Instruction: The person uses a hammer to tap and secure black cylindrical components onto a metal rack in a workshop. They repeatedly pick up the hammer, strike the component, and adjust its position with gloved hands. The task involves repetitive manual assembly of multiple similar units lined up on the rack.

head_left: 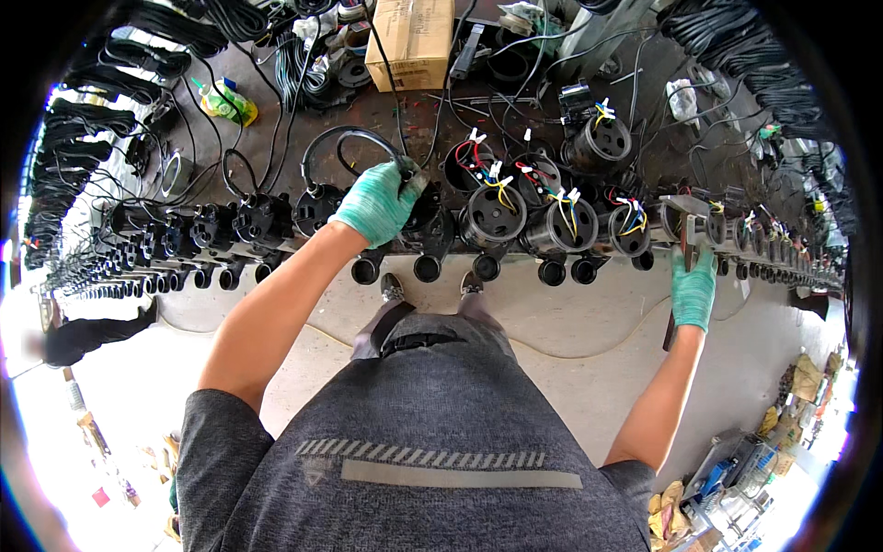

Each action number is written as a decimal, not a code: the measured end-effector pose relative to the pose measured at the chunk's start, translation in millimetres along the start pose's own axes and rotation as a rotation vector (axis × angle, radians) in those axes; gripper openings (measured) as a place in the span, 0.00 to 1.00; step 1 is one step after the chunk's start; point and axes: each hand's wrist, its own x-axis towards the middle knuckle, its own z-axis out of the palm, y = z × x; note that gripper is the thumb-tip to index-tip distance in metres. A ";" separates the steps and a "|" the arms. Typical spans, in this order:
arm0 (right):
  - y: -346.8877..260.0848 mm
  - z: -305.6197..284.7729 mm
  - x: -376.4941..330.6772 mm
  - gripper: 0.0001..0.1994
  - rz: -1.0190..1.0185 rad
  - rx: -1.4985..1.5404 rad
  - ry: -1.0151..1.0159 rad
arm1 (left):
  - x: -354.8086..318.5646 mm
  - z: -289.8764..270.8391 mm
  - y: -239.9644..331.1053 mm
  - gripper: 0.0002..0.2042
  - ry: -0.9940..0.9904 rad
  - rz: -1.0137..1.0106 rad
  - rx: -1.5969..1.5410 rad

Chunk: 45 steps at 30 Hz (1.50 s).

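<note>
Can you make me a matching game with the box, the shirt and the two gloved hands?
1. Cardboard box
2. Shirt
3. Left hand
4. Right hand

A. Holding a hammer
B. Dark grey with pale stripes
C. Touching a black part in the row
D. Brown, on the dark tabletop

Right pairs: 1-D, 2-B, 3-C, 4-A.

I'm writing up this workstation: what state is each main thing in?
Green-gloved left hand: curled over a black cylindrical housing; grip unclear
Green-gloved right hand: closed around a metal-headed hammer
Hammer: gripped by its handle
Round black wired housings: open-ended, coloured wires protruding
Brown cardboard box: closed
Black cable bundles: coiled
</note>
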 end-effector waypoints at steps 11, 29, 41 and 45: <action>45.8 29.2 -17.5 0.16 0.367 0.438 -0.237 | -4.7 -6.4 5.7 0.14 -0.005 -0.005 -0.005; -235.7 42.7 -157.8 0.17 -0.562 0.462 -0.870 | -1.4 0.8 0.0 0.09 0.044 0.035 -0.020; -238.5 45.2 -156.5 0.16 -0.483 0.472 -0.755 | -1.4 0.1 3.0 0.09 0.061 0.041 0.036; -235.0 45.0 -159.9 0.15 -0.513 0.480 -0.806 | -2.2 -0.2 4.2 0.09 0.076 0.082 0.009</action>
